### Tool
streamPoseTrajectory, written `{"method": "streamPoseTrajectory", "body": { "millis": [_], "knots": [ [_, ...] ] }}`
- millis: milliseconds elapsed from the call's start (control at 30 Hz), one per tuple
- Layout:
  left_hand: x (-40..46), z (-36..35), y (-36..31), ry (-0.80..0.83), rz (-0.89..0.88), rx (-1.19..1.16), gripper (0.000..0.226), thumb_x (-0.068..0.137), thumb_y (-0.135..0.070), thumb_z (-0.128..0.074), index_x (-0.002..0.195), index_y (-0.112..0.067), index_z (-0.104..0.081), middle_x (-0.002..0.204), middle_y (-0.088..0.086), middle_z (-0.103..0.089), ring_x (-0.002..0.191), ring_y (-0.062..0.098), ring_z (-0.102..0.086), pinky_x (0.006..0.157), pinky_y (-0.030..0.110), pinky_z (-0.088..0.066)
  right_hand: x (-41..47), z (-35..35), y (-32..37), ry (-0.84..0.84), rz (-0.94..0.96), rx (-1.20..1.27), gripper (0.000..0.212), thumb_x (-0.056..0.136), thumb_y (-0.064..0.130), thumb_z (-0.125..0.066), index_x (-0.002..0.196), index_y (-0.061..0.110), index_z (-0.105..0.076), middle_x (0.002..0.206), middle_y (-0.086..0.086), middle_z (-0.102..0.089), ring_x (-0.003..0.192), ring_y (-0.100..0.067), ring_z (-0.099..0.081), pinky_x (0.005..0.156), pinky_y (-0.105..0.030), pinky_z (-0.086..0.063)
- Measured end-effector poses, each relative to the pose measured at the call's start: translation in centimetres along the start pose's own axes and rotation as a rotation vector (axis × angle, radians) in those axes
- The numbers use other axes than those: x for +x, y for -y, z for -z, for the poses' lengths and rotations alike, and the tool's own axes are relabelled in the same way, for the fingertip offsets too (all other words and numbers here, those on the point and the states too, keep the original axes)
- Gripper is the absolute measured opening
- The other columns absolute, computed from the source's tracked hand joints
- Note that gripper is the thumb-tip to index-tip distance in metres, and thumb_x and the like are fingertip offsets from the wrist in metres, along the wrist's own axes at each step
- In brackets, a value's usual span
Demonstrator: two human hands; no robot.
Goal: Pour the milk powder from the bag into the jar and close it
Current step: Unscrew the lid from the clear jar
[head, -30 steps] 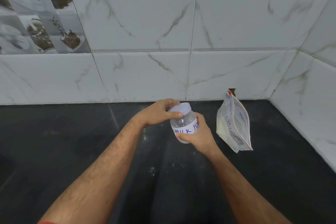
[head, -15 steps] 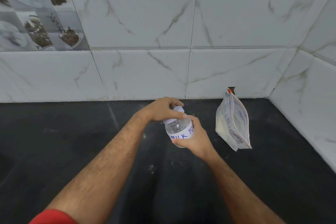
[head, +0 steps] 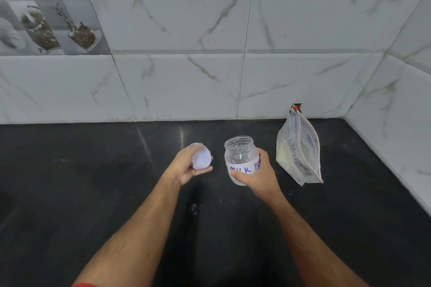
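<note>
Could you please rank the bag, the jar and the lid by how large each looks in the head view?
1. bag
2. jar, partly covered by the right hand
3. lid, in the left hand

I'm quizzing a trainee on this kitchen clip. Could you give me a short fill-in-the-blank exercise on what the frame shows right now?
1. The left hand holds the jar's white ____.
2. The right hand grips the clear jar, whose mouth is ____.
3. The zip bag of powder leans against the ____ at the back of the black counter.
4. The bag lies to the ____ of the jar.

Missing words: lid; open; wall; right
</note>
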State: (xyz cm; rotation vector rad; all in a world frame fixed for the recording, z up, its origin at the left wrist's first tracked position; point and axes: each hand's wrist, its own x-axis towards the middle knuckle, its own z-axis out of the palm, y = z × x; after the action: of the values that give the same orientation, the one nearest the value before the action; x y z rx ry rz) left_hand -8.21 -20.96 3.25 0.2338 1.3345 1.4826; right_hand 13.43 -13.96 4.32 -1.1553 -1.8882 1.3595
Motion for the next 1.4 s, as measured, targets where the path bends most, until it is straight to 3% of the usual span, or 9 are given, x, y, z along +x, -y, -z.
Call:
{"method": "streamPoseTrajectory", "body": {
  "millis": [67,167,367,500,633,933,1100,1233,1400],
  "knots": [
    [0.4,0.6,1.3,-0.088,0.005,0.134,0.012,0.094,-0.004,-0.054,0.100,-0.009,-0.063,0.110,0.018,-0.063,0.093,0.031,-0.064,0.064,0.043,-0.062,-0.1,-0.1,-0.4,-0.017,-0.019,0.005,0.094,0.064,0.021,-0.092,0.140,0.026,-0.037,0.124,0.009,-0.056,0.106,-0.011,-0.060,0.078,-0.014,-0.050],
    [1.6,1.7,3.1,-0.188,0.012,0.297,0.026,0.091,0.006,-0.045,0.093,-0.009,-0.066,0.109,0.020,-0.065,0.090,0.030,-0.064,0.057,0.035,-0.059,-0.4,-0.2,-0.9,-0.034,-0.032,0.013,0.093,0.061,0.021,-0.093,0.136,0.028,-0.039,0.122,0.010,-0.058,0.104,-0.009,-0.061,0.077,-0.015,-0.051],
    [2.8,4.2,4.9,-0.443,-0.079,0.712,0.020,0.084,-0.007,-0.056,0.099,-0.015,-0.066,0.110,0.009,-0.069,0.096,0.027,-0.064,0.075,0.033,-0.054,-1.0,0.0,-1.9,-0.051,-0.034,0.003,0.088,0.062,0.020,-0.093,0.133,0.026,-0.041,0.123,0.007,-0.059,0.108,-0.013,-0.061,0.090,-0.028,-0.057],
    [2.6,4.9,5.4,-0.479,-0.135,0.956,0.035,0.084,-0.007,-0.056,0.116,-0.016,-0.064,0.115,0.007,-0.068,0.101,0.026,-0.062,0.075,0.028,-0.044,-1.3,0.0,-2.7,-0.050,-0.047,-0.024,0.090,0.060,0.024,-0.093,0.133,0.028,-0.042,0.123,0.007,-0.059,0.110,-0.014,-0.061,0.093,-0.033,-0.057],
    [2.3,5.2,5.6,-0.512,-0.150,1.103,0.031,0.084,-0.013,-0.058,0.112,-0.023,-0.065,0.111,0.003,-0.069,0.096,0.025,-0.061,0.075,0.030,-0.047,-1.6,-0.1,-3.5,-0.071,-0.044,-0.076,0.095,0.049,0.043,-0.090,0.130,0.032,-0.044,0.121,0.009,-0.060,0.112,-0.015,-0.059,0.093,-0.038,-0.057],
    [1.0,4.8,5.5,-0.496,-0.372,1.081,0.034,0.086,-0.023,-0.065,0.120,-0.023,-0.065,0.117,-0.004,-0.066,0.105,0.019,-0.064,0.087,0.033,-0.052,-1.2,-1.2,-4.7,-0.046,-0.074,-0.079,0.086,0.054,0.028,-0.093,0.124,0.033,-0.044,0.119,0.010,-0.062,0.106,-0.012,-0.063,0.084,-0.025,-0.056],
    [0.2,2.7,6.0,-0.301,-0.433,0.922,0.045,0.083,0.000,-0.049,0.117,-0.021,-0.070,0.112,-0.004,-0.073,0.105,0.013,-0.067,0.097,0.031,-0.051,0.1,-3.3,-4.2,0.005,-0.062,-0.060,0.079,0.059,0.021,-0.092,0.123,0.030,-0.045,0.117,0.012,-0.062,0.100,-0.003,-0.063,0.073,-0.011,-0.047],
    [-1.0,1.4,5.9,-0.139,-0.424,0.783,0.052,0.081,0.007,-0.044,0.121,-0.019,-0.067,0.111,-0.004,-0.074,0.091,0.009,-0.071,0.089,0.031,-0.056,1.5,-5.4,-3.1,0.069,-0.033,-0.066,0.074,0.063,0.017,-0.089,0.120,0.032,-0.044,0.114,0.014,-0.061,0.100,0.002,-0.061,0.072,-0.008,-0.045],
    [-1.1,1.8,4.6,-0.167,-0.342,0.711,0.054,0.078,0.003,-0.045,0.120,-0.023,-0.065,0.110,-0.009,-0.072,0.090,0.015,-0.072,0.079,0.032,-0.057,3.4,-6.5,-2.4,0.173,-0.022,-0.135,0.079,0.064,0.016,-0.089,0.129,0.025,-0.044,0.112,0.015,-0.060,0.097,0.001,-0.059,0.075,-0.010,-0.043]
  ]
}}
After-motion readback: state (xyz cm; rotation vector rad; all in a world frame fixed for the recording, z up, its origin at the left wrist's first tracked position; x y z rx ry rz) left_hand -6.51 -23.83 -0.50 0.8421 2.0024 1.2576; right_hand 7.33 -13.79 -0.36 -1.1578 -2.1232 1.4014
